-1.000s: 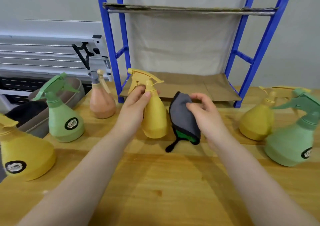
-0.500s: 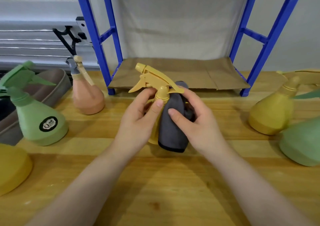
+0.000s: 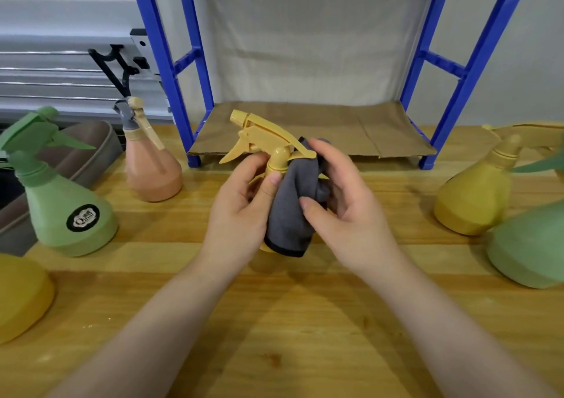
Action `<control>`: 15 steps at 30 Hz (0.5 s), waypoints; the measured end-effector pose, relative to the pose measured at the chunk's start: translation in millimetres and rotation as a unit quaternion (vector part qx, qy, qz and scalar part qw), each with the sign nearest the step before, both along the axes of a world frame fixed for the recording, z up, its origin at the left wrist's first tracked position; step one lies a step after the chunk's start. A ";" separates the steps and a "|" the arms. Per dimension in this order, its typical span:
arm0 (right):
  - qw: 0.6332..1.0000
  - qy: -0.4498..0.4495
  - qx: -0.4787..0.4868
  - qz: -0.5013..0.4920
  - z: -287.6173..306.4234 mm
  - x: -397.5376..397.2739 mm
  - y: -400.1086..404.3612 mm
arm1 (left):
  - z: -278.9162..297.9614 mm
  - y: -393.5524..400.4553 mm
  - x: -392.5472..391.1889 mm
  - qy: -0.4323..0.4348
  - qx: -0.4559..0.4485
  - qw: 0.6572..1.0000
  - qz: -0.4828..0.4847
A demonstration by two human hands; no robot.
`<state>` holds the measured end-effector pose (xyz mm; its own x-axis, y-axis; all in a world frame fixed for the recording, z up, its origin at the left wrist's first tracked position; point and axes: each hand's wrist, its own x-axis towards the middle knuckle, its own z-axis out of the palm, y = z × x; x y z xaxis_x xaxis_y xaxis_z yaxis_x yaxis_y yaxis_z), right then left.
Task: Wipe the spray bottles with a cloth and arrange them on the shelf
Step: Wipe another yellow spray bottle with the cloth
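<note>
A small yellow spray bottle (image 3: 265, 136) stands at the table's middle, its trigger head pointing left. My left hand (image 3: 241, 205) grips its neck and left side. My right hand (image 3: 345, 205) holds a grey cloth (image 3: 290, 211) wrapped against the bottle's right side, hiding most of its body. The blue shelf (image 3: 360, 135), lined with brown cardboard, stands just behind. Other bottles wait on the table: green (image 3: 61, 211) and pink (image 3: 152, 171) at left, yellow (image 3: 476, 196) and green (image 3: 531, 245) at right.
Another yellow bottle (image 3: 21, 297) sits at the left edge. A brown-grey tray (image 3: 88, 156) lies behind the left green bottle. A black bracket (image 3: 116, 67) hangs on the grey wall rails. The wooden table (image 3: 274, 336) stretches toward me.
My right hand brought the grey cloth from beside the yellow bottle onto its side and wrapped it there. The view has moved closer and lower.
</note>
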<state>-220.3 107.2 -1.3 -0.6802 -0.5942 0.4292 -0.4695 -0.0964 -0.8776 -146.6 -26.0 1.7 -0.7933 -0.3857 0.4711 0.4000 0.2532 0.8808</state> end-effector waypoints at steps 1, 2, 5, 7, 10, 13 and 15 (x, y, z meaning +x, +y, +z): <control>0.999 0.030 0.020 -0.033 -1.1 -0.1 0.2 | 0.0 0.7 0.4 0.000 -0.005 1.000 0.000; 0.995 0.062 0.047 -0.061 -1.8 -0.6 0.7 | -0.3 1.5 0.6 0.000 -0.006 1.000 -0.001; 0.971 0.140 0.156 -0.113 -1.2 0.5 2.4 | 0.7 4.4 2.2 0.002 0.016 1.000 -0.015; 0.966 0.155 0.184 -0.097 -0.2 0.9 3.2 | 0.4 6.0 2.1 -0.004 0.036 0.999 -0.026; 0.978 0.130 0.160 -0.045 0.9 3.0 3.9 | -0.9 8.2 2.1 -0.013 0.059 0.997 -0.040; 0.989 0.081 0.123 -0.023 -2.6 1.2 3.2 | 1.2 9.6 4.6 -0.015 0.088 0.994 -0.060; 0.993 0.045 0.108 -0.011 -5.9 -1.0 3.0 | 2.6 10.7 6.2 -0.015 0.106 0.991 -0.075</control>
